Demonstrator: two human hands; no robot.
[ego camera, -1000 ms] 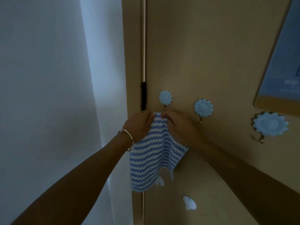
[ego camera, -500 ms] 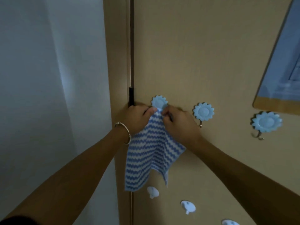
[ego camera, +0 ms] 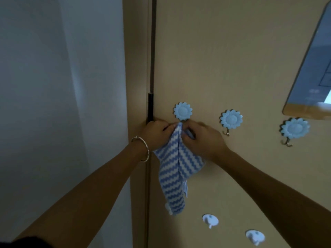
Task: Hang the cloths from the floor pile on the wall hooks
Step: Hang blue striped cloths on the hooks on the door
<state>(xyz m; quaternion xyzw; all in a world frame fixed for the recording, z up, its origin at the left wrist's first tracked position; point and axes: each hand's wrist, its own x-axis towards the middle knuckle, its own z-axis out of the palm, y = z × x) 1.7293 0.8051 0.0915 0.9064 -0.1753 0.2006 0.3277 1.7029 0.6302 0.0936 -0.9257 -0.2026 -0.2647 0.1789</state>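
A blue-and-white wavy-striped cloth [ego camera: 174,169] hangs down the tan door, its top corner bunched right under the leftmost blue flower hook [ego camera: 182,111]. My left hand [ego camera: 155,134], with a bangle on the wrist, pinches the cloth's top from the left. My right hand [ego camera: 202,139] pinches the same top edge from the right. The metal prong of that hook is hidden behind the cloth and my fingers. Two more blue flower hooks [ego camera: 231,119] [ego camera: 295,129] to the right carry nothing. The floor pile is out of view.
Two small white round hooks [ego camera: 210,220] [ego camera: 255,236] sit lower on the door. A framed panel [ego camera: 311,68] hangs at the upper right. A black hinge [ego camera: 150,109] lies on the door gap; the white wall [ego camera: 53,104] fills the left.
The cloth's top has been lifted up to the leftmost flower hook and gathered narrower, so it now hangs in a folded strip. Both hands rose slightly with it.
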